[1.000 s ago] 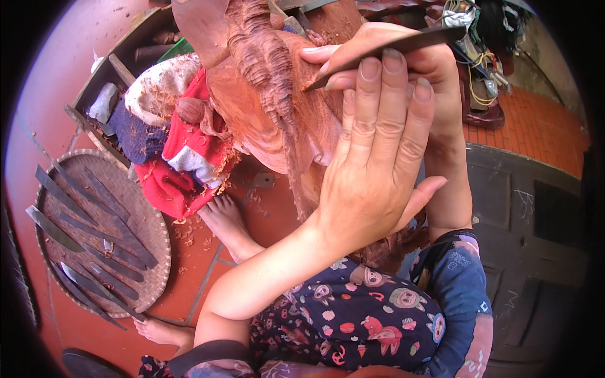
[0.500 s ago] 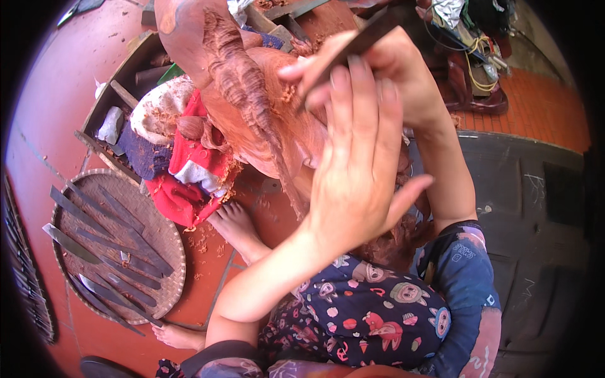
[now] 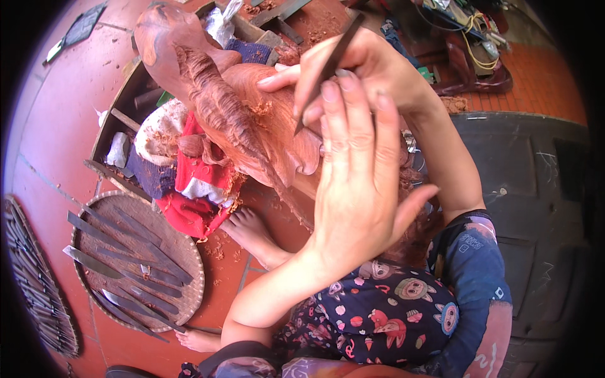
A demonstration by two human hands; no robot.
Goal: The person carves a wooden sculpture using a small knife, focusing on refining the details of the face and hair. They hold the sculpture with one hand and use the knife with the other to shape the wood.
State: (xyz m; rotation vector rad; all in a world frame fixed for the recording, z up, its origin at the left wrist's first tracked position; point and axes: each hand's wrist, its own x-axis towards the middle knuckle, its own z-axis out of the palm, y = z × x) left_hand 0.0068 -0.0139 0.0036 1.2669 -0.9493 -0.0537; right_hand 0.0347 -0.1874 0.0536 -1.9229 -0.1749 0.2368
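Observation:
A reddish-brown wood carving point(image 3: 252, 101) with a rippled, carved ridge lies in front of me, with curled shavings on its surface. In my right hand point(image 3: 378, 69) is a dark, flat carving chisel point(image 3: 337, 57), its pointed lower end at the wood beside a curved, carved edge. That hand's forefinger stretches out over the carving. My left hand point(image 3: 356, 157) lies flat with its fingers extended and thumb apart, the fingertips against the chisel and the right hand's fingers. It hides part of the carving beneath it.
On the left, a round woven tray point(image 3: 195, 277) bears several flat blades; another tray of tools point(image 3: 41, 283) lies farther left. Red cloth point(image 3: 189, 211) and a wooden box point(image 3: 104, 142) stand by the carving. A dark panel point(image 3: 504, 189) is at right.
The chisel has tilted steeper and its tip sits lower on the wood. The whole view has shifted, so the trays appear farther right and lower. The left hand stays flat against the chisel.

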